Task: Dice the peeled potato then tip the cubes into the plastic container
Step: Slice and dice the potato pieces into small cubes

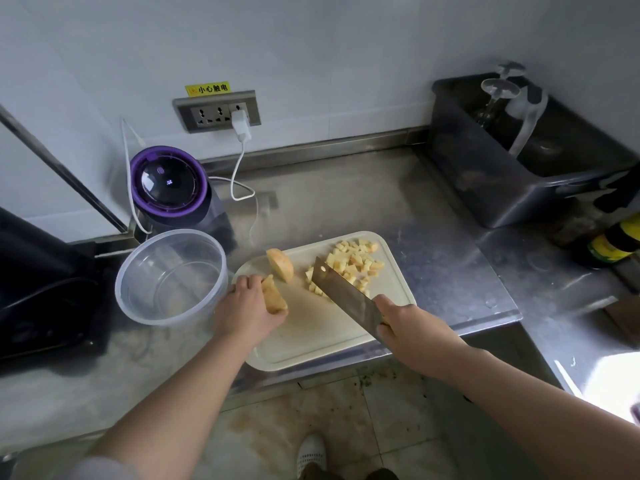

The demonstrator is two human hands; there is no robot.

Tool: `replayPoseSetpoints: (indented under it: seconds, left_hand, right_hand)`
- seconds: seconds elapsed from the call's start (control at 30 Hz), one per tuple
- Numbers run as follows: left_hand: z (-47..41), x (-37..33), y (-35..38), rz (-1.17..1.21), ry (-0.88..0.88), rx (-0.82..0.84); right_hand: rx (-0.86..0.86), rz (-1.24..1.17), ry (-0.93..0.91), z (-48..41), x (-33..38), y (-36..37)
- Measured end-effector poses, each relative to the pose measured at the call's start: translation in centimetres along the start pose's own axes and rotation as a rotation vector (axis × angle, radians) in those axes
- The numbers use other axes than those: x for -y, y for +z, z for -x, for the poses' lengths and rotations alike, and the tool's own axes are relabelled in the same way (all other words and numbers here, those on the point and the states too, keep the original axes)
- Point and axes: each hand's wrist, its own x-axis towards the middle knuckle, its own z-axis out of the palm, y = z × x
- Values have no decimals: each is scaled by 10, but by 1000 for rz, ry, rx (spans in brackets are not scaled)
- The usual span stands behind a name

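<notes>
1. steel counter [433, 209] runs along the white wall and turns a corner on the right, where a dark grey tub [485, 188] sits at the back.
2. cream cutting board [311, 337] lies at the counter's front edge, right in front of the person.
3. clear plastic container [207, 258] stands just left of the board, upright, its base showing through the wall.
4. purple-ringed appliance [168, 183] stands behind the container, near the wall, with a white cable looping beside it.
5. cleaver [343, 292] slants across the board, its far end beside the diced pile; the right hand [405, 327] is wrapped round its handle.
6. left hand [242, 310] is at the board's left edge, fingers curled over a potato chunk [273, 296] and grasping it on the board.
7. second potato chunk [280, 263] lies loose on the board just beyond that hand, apart from it.
8. potato cubes [353, 265] are heaped in the board's far right corner, a few right beside the blade.
9. white charger [240, 124] is plugged into the wall socket above the counter.
</notes>
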Motion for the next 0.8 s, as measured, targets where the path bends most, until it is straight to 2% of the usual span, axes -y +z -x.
replayPoseSetpoints:
  seconds: [0.13,0.27,0.5,0.63,0.8]
  left_hand:
    - [11,4,3,11,2,-93]
    - [37,5,17,61,151,-267]
    - [50,1,40,80,170,-356]
    - [56,-3,42,12,162,-355]
    - [55,-17,33,116,1,-289]
  right_hand:
    - [-4,9,-2,-7,3,3]
    - [0,4,-9,-7,3,4]
    - [-8,11,-21,-5,2,5]
    - [-8,16,-25,-2,2,5]
    - [2,16,-29,1,3,4]
